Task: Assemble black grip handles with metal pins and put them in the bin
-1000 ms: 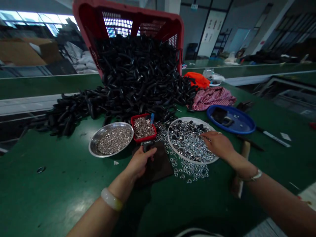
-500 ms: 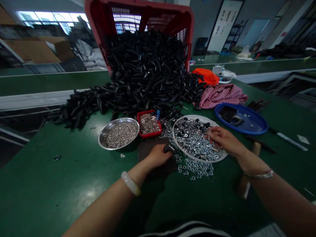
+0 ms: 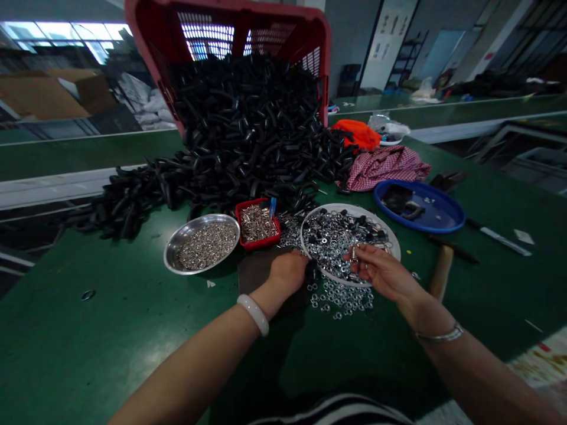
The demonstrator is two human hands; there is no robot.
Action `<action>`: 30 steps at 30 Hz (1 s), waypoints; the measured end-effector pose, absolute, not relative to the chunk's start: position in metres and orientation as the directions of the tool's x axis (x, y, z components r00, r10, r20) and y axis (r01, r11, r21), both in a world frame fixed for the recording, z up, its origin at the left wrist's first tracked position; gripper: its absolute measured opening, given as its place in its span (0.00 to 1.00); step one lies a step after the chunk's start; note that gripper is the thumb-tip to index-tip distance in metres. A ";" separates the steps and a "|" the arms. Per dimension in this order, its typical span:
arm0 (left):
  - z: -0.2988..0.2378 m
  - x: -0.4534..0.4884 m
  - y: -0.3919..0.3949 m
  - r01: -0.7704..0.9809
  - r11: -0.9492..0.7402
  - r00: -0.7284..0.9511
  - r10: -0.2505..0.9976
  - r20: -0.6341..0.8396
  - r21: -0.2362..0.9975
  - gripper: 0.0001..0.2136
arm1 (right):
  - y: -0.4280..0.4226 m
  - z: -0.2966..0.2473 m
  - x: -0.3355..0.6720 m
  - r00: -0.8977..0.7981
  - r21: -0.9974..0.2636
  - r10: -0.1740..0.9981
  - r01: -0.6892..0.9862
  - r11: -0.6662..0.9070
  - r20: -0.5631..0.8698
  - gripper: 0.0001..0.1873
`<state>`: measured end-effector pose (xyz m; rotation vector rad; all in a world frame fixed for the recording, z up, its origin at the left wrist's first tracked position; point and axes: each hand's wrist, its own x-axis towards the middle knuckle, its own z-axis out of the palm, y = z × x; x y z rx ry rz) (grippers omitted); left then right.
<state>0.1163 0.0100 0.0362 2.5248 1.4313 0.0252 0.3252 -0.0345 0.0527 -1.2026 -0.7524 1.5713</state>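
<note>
My left hand [image 3: 289, 271] is closed around a black plastic handle [image 3: 312, 270], mostly hidden by the fingers, above a dark flat pad [image 3: 252, 273]. My right hand [image 3: 376, 268] pinches a small metal spring [image 3: 354, 255] between thumb and fingers, over the near right part of a round white tray [image 3: 305, 243]. In that tray lie many nuts, rings and small black parts. Loose nuts [image 3: 343, 298] are scattered on the table between the tray and me. A red box of metal pins [image 3: 257, 224] and a steel bowl of small metal rings [image 3: 206, 245] stand to the left.
A tipped red crate [image 3: 325, 59] spills a heap of black handles [image 3: 248, 130] across the back. To the right are a blue tray [image 3: 443, 218], a checked cloth [image 3: 390, 168], a hammer with a wooden handle [image 3: 442, 271] and a knife [image 3: 505, 241].
My right hand has drawn left and back from within the tray's parts, with a spring now visible in its fingers. The left hand has turned, covering more of the black handle.
</note>
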 end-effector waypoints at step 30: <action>0.038 0.071 -0.027 -0.375 0.608 0.473 0.775 -0.419 0.700 0.12 | -0.037 0.047 0.247 -0.122 -0.928 0.952 0.217 0.302 0.281 0.08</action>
